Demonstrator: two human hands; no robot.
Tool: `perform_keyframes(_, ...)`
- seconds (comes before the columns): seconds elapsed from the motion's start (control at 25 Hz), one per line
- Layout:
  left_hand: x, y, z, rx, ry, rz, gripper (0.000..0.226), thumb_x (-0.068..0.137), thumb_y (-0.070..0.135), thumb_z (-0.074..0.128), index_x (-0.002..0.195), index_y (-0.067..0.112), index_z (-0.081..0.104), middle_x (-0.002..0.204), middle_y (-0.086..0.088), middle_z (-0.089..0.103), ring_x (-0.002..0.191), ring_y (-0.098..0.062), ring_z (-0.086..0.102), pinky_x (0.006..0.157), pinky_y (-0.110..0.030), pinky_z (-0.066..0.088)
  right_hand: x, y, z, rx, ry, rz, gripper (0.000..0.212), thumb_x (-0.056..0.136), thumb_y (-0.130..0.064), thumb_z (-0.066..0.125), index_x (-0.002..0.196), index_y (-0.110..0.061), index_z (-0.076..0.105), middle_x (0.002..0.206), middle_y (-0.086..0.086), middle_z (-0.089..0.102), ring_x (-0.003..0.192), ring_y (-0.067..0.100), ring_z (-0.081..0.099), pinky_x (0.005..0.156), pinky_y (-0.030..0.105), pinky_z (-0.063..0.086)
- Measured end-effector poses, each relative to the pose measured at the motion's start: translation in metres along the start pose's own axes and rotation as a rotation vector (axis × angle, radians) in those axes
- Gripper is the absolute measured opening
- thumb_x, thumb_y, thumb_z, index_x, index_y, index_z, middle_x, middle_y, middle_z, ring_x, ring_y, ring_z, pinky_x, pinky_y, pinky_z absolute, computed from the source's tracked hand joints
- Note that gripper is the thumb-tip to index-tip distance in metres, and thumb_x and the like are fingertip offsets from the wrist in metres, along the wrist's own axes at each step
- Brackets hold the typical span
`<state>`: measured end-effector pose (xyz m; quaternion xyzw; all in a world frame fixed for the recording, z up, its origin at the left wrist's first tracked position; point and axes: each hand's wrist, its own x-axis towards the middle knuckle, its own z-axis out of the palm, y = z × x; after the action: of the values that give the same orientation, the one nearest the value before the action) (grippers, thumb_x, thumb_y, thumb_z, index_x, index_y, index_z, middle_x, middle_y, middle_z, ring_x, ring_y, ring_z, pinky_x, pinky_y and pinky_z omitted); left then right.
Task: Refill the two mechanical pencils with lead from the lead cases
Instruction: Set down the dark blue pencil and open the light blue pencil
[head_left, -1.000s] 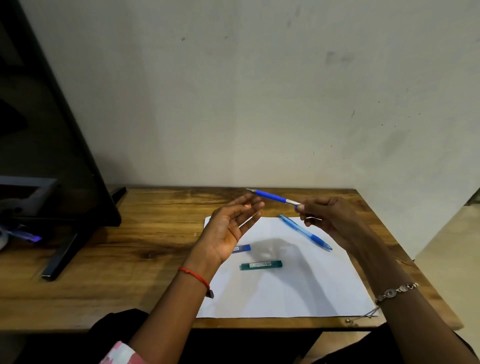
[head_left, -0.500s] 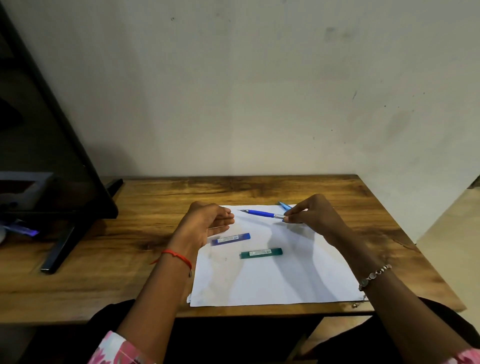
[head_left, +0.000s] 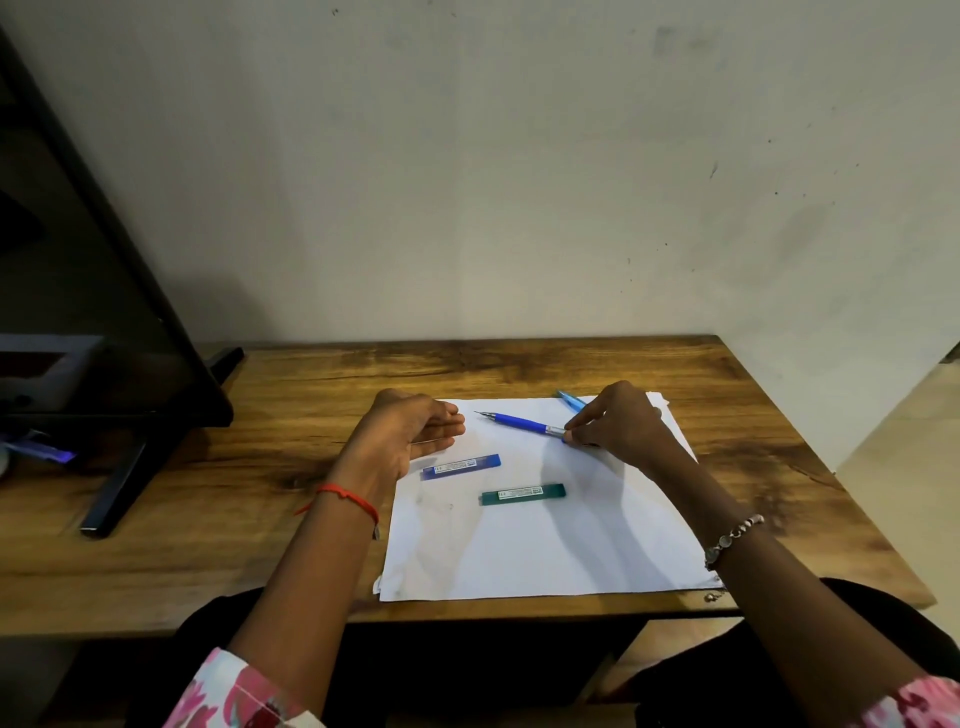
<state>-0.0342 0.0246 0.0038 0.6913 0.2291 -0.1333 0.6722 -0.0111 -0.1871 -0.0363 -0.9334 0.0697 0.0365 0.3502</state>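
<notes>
The light blue pencil (head_left: 571, 401) is mostly hidden behind the right hand (head_left: 618, 426); only one end shows past the knuckles. The right fingertips cover the rear end of the dark blue pencil (head_left: 519, 422), which they pinch; its tip points toward the left hand (head_left: 405, 436), and whether it touches the white paper (head_left: 545, 551) is hard to tell. The left hand is relaxed and holds nothing, its fingers loosely extended. The blue lead case (head_left: 461, 466) lies just below those fingers, the green lead case (head_left: 522, 493) between the two hands, nearer the person. A second ago both hands were raised above the counter (head_left: 260, 493) and the left hand half covered the blue case.
</notes>
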Motion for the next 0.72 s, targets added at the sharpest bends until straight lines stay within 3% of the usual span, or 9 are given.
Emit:
perform_keyframes(0.32,0.000,-0.001,0.001,0.007,-0.015,0.012,0.020,0.089,-0.001,0.048,0.102,-0.006,0.062,0.091,-0.016,0.067,0.072,-0.018,0.064,0.072,-0.026,0.052,-0.003,-0.002,-0.004,-0.018,-0.029,-0.046,0.021,0.076,-0.017,0.074,0.095,-0.010,0.074,0.085,0.004,0.055,0.108,0.033,0.049,0.079,0.038,0.032)
perform_keyframes(0.44,0.001,-0.001,0.002,0.018,-0.016,0.015,0.020,0.090,0.000,0.049,0.103,-0.006,0.062,0.095,-0.016,0.066,0.073,-0.018,0.064,0.072,-0.026,0.052,-0.004,-0.003,-0.009,0.035,-0.010,-0.051,0.019,0.077,-0.015,0.073,0.094,-0.008,0.074,0.074,-0.001,0.056,0.094,0.025,0.051,0.080,0.038,0.036)
perform_keyframes(0.56,0.000,-0.001,0.005,0.030,-0.020,0.020,0.018,0.089,0.002,0.051,0.102,-0.004,0.062,0.095,-0.016,0.067,0.074,-0.018,0.065,0.071,-0.026,0.053,-0.004,0.001,-0.017,0.150,0.066,-0.041,0.017,0.075,-0.009,0.074,0.091,-0.003,0.074,0.086,0.009,0.069,0.085,0.017,0.055,0.069,0.029,0.040)
perform_keyframes(0.72,0.001,0.000,0.009,0.046,-0.035,0.032,0.017,0.089,0.005,0.053,0.100,-0.002,0.063,0.095,-0.014,0.067,0.078,-0.019,0.066,0.071,-0.026,0.053,0.004,0.014,-0.023,0.171,0.156,0.015,0.018,0.069,-0.004,0.077,0.085,0.002,0.074,0.091,0.019,0.072,0.082,0.025,0.063,0.077,0.037,0.050)
